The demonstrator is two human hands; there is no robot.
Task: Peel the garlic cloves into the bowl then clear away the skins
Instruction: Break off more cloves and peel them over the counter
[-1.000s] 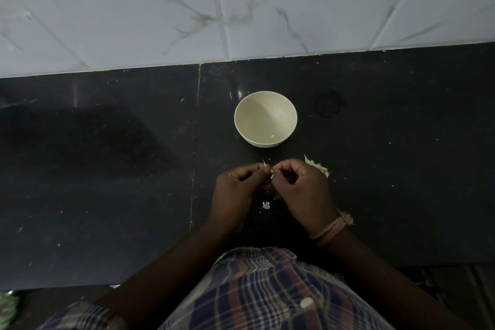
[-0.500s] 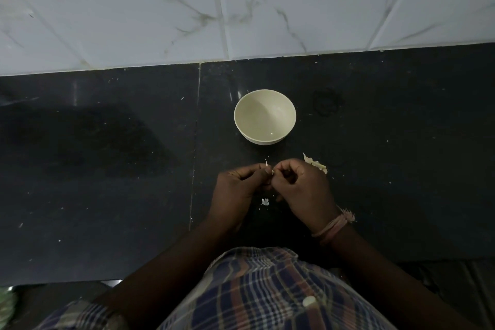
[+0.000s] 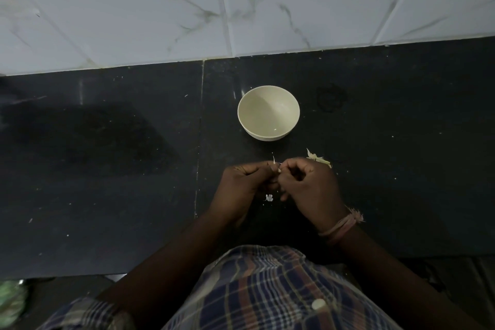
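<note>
Left hand (image 3: 242, 182) and right hand (image 3: 308, 185) meet fingertip to fingertip, both pinching a garlic clove (image 3: 275, 163), mostly hidden; held just short of bowl (image 3: 268, 112) for a short drop; skins (image 3: 318, 160) piled beside right hand for later clearing.

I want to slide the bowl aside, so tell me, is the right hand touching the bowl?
Apart. The head view shows bare dark counter between the bowl and the right hand, which is nearer the person, meeting the left hand.
</note>
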